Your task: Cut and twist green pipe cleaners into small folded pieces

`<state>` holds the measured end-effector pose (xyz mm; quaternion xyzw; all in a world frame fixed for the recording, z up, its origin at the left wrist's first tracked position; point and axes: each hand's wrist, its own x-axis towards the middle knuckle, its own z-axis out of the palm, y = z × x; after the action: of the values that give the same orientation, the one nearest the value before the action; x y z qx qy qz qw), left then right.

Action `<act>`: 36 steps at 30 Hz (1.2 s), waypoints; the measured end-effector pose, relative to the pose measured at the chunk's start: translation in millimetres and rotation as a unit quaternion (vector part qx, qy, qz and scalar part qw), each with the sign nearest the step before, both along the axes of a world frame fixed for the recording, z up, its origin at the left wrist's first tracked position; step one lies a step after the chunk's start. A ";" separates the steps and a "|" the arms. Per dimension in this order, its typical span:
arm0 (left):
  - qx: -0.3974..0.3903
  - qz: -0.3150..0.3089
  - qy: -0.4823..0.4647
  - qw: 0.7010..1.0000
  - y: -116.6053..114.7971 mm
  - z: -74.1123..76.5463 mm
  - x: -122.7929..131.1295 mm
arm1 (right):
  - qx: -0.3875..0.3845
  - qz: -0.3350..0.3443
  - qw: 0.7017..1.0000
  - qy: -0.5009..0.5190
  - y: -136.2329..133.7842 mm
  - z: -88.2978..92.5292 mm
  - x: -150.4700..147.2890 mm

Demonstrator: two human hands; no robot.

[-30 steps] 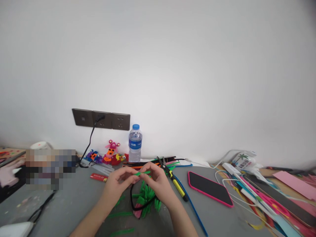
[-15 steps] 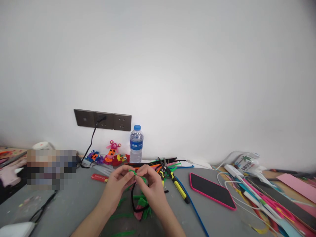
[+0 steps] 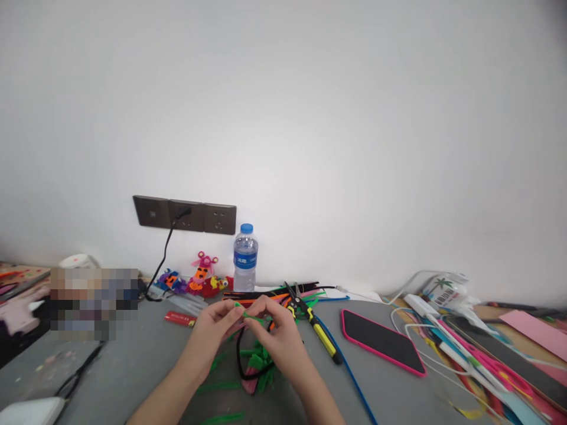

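Observation:
Both of my hands pinch a short green pipe cleaner (image 3: 240, 309) above the grey table. My left hand (image 3: 212, 327) grips one end between thumb and forefinger. My right hand (image 3: 278, 330) has its fingertips closed on the other part. Below them a black pipe cleaner (image 3: 239, 356) curves in a loop, partly hidden by my right hand. Beside it lies a bundle of green fuzzy pieces (image 3: 262, 378) with a pink piece (image 3: 249, 385). Loose green pipe cleaner lengths (image 3: 219, 387) rest nearer to me.
Yellow-handled pliers (image 3: 325, 336) and a pink-edged phone (image 3: 383, 342) lie to the right. A water bottle (image 3: 245, 260) stands by the wall, left of more pipe cleaners. Small fuzzy figures (image 3: 201, 277) and a red-handled tool (image 3: 179, 319) are at left. A blue strand (image 3: 354, 383) crosses the table.
The green pipe cleaner now shows more of its length, extending right across my right fingertips. My right hand has shifted slightly to the right; my left has barely moved.

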<state>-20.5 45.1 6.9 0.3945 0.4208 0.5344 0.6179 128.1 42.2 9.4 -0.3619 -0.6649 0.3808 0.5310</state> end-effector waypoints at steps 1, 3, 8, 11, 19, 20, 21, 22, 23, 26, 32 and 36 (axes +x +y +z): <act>0.004 -0.002 0.016 1.000 0.4 0.6 -0.8 | -0.004 -0.002 1.000 -0.011 0.0 2.3 3.0; 0.014 -0.007 0.052 0.999 1.5 1.4 -2.3 | -0.020 -0.005 0.999 -0.031 0.0 6.8 9.3; 0.033 -0.062 0.124 0.990 4.7 -1.3 -5.8 | -0.042 -0.006 0.997 -0.072 0.1 14.7 20.5; 0.045 -0.105 0.162 0.980 5.6 -3.0 -7.0 | -0.044 0.000 0.995 -0.092 0.4 16.0 23.2; 0.033 -0.226 0.196 0.954 -0.6 8.2 -9.5 | -0.083 0.078 0.990 -0.078 -1.8 19.4 28.0; 0.028 -0.241 0.199 0.950 -1.6 8.9 -10.1 | -0.092 0.093 0.989 -0.070 -2.4 19.9 29.0; 0.024 -0.255 0.201 0.946 -2.4 9.1 -10.8 | -0.101 0.106 0.987 -0.063 -3.0 20.4 30.0; 0.020 -0.267 0.201 0.942 -2.8 8.8 -11.3 | -0.108 0.118 0.985 -0.057 -3.4 20.8 30.9; 0.016 -0.278 0.200 0.940 -3.0 8.3 -11.8 | -0.113 0.130 0.984 -0.053 -3.8 21.1 31.7; 0.013 -0.297 0.189 0.936 -2.6 6.6 -12.8 | -0.119 0.149 0.981 -0.044 -4.3 22.0 32.8; 0.016 -0.300 0.178 0.937 -2.6 7.0 -14.2 | -0.137 0.152 0.978 -0.039 -4.2 20.7 31.9; 0.029 -0.249 0.174 0.952 0.2 6.7 -14.6 | -0.128 0.111 0.985 -0.038 -1.7 17.2 32.1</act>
<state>-35.1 45.3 13.6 0.5919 0.3943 0.2983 0.6366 160.2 40.5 26.5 -0.3653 -0.6665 0.5051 0.4090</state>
